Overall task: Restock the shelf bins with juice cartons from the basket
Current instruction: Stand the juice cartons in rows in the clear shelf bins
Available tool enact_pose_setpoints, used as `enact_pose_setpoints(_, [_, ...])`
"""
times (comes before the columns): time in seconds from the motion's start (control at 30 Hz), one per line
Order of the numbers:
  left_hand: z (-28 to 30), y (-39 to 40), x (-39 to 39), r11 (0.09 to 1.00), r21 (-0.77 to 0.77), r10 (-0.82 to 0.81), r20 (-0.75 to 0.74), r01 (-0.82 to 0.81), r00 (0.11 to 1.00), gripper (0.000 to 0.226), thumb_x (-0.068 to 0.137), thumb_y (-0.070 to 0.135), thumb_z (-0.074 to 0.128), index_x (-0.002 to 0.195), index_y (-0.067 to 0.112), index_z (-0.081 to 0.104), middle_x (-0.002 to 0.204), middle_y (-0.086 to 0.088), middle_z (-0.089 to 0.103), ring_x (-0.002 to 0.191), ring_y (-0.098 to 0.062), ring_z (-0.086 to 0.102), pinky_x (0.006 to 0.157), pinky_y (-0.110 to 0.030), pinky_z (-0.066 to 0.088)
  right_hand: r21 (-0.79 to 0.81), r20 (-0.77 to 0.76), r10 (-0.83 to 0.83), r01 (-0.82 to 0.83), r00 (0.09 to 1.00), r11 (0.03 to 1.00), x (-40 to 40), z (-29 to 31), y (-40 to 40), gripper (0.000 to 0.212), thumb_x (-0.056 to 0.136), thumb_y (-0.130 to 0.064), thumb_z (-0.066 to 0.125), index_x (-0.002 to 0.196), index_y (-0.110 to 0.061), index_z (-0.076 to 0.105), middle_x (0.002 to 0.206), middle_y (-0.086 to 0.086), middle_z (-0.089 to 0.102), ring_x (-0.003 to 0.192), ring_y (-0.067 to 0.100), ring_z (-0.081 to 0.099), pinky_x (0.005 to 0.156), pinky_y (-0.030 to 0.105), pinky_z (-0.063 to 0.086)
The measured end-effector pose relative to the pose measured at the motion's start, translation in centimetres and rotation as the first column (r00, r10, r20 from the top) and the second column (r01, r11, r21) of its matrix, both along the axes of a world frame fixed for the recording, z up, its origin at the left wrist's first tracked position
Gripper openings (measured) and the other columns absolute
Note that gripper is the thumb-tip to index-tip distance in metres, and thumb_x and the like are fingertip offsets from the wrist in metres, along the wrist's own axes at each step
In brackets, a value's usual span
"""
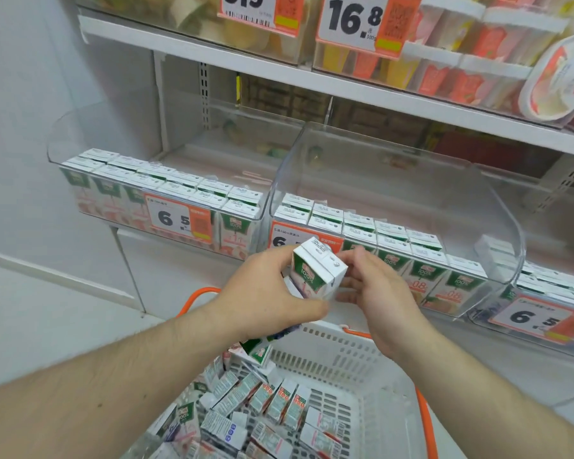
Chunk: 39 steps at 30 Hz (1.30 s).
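Observation:
My left hand (262, 296) grips a small white and green juice carton (318, 270), tilted, in front of the middle clear shelf bin (395, 180). My right hand (378, 293) pinches the same carton from its right side. Both hands hover above the white basket (371, 376), which holds several loose juice cartons (265, 409) piled at its left. The middle bin and the left bin (166, 193) each hold rows of upright cartons along the front, with open room behind.
A third bin (550, 293) with cartons stands at the right. Price tags reading 6.5 hang on the bin fronts. The upper shelf (345, 81) carries clear bins of cups and tubs. The basket has orange handles (424, 415). A white wall lies at the left.

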<state>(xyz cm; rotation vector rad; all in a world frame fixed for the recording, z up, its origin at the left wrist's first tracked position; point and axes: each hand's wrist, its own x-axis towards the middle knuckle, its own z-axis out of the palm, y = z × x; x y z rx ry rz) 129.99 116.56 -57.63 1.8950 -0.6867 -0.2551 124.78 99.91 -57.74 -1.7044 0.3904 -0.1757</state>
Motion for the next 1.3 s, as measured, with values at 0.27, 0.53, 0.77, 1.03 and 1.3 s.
enact_pose_setpoints(0.27, [0.2, 1.1, 0.8, 0.983, 0.113, 0.114, 0.237, -0.144, 0.965, 0.061, 0.055, 0.058, 0.055, 0.116, 0.054, 0.057, 0.098, 0.018, 0.061, 0.098, 0.002, 0.054, 0.085, -0.030, 0.051, -0.304, 0.096, 0.074, -0.041, 0.993, 0.952, -1.5, 0.7, 4.4, 0.041, 0.067, -0.049, 0.071, 0.105, -0.037, 0.063, 0.097, -0.014, 0.070, 0.093, 0.006, 0.066, 0.084, 0.039, 0.056])
enact_pose_setpoints(0.53, [2.1, 4.3, 2.2, 0.953, -0.051, 0.297, 0.354, -0.299, 0.887, 0.061, 0.059, 0.052, 0.053, 0.120, 0.052, 0.047, 0.104, 0.018, 0.059, 0.102, 0.000, 0.056, 0.087, -0.033, 0.051, -0.464, 0.212, 0.089, 0.020, 0.973, 0.885, 1.2, 4.3, 8.5, 0.022, 0.084, -0.024, 0.073, 0.098, -0.036, 0.061, 0.080, -0.016, 0.068, 0.074, 0.004, 0.063, 0.064, 0.023, 0.051])
enact_pose_setpoints(0.77, [3.0, 8.5, 5.8, 0.844, -0.201, 0.535, 0.389, -0.497, 0.750, 0.063, 0.062, 0.048, 0.055, 0.125, 0.039, 0.059, 0.122, 0.017, 0.058, 0.113, 0.008, 0.049, 0.094, -0.011, 0.039, -0.499, 0.321, 0.273, -0.082, 0.907, 0.862, 6.3, 7.1, 12.7, 0.032, 0.085, -0.013, 0.072, 0.099, -0.038, 0.058, 0.089, -0.021, 0.065, 0.085, -0.006, 0.061, 0.070, 0.006, 0.044])
enact_pose_setpoints(1.03, [1.8, 14.5, 11.5, 0.514, -0.092, 0.857, 0.048, -0.853, 0.512, 0.066, 0.082, 0.029, 0.067, 0.141, 0.022, 0.039, 0.137, 0.002, 0.038, 0.107, -0.020, 0.051, 0.084, -0.025, 0.032, -0.592, 0.327, 0.378, -0.125, 0.866, 0.796, 17.7, 9.9, 17.1, 0.021, 0.090, -0.017, 0.066, 0.102, -0.028, 0.053, 0.088, -0.016, 0.060, 0.077, 0.001, 0.054, 0.063, 0.012, 0.041])
enact_pose_setpoints(1.3, [0.6, 15.1, 15.1, 0.473, 0.051, 0.880, -0.075, -0.880, 0.469, 0.054, 0.081, 0.038, 0.060, 0.130, 0.027, 0.041, 0.126, 0.000, 0.040, 0.082, -0.026, 0.053, 0.073, -0.033, 0.038, -0.715, 0.001, 0.362, -0.252, 0.932, 0.652, 30.9, 5.3, 22.0, 0.025, 0.091, -0.021, 0.061, 0.113, -0.010, 0.054, 0.108, 0.009, 0.064, 0.099, 0.027, 0.060, 0.073, 0.030, 0.043])
